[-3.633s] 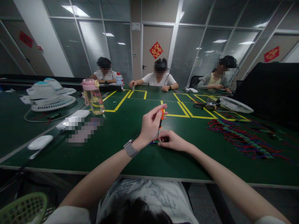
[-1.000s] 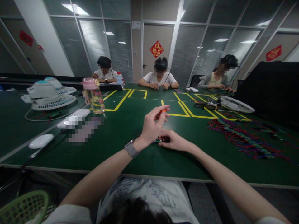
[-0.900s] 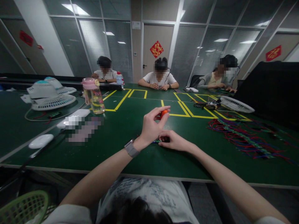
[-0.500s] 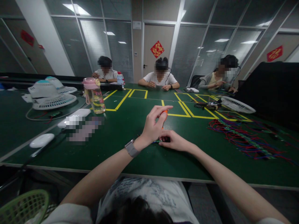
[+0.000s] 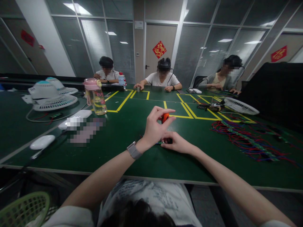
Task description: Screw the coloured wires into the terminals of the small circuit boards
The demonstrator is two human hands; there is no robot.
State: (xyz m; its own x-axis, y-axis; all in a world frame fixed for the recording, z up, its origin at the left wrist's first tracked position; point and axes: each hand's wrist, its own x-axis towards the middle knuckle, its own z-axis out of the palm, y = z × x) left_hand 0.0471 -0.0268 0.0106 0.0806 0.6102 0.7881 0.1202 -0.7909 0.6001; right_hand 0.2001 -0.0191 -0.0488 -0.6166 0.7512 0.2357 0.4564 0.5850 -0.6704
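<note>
My left hand (image 5: 153, 124) is around the upright orange-and-black handle of a screwdriver (image 5: 165, 118). Its thumb and index finger are spread, with the handle showing between them; the lower fingers and the screwdriver's shaft are hidden. Just below, my right hand (image 5: 176, 142) rests on the table, its thumb and fingers pinching a small green circuit board (image 5: 160, 143). Most of that board is covered by my left hand and wrist.
A bundle of circuit boards with red and blue wires (image 5: 251, 142) lies to the right. Leftward stand a pink-lidded bottle (image 5: 96, 97), white fans (image 5: 54, 102) and a white case (image 5: 42, 142). Yellow tape (image 5: 188, 110) marks the green table (image 5: 113, 142). Three people sit opposite.
My left thumb has moved away from the index finger, uncovering more of the screwdriver handle. My right hand stays put. Across the table, the middle person's hand has reached out to a small object.
</note>
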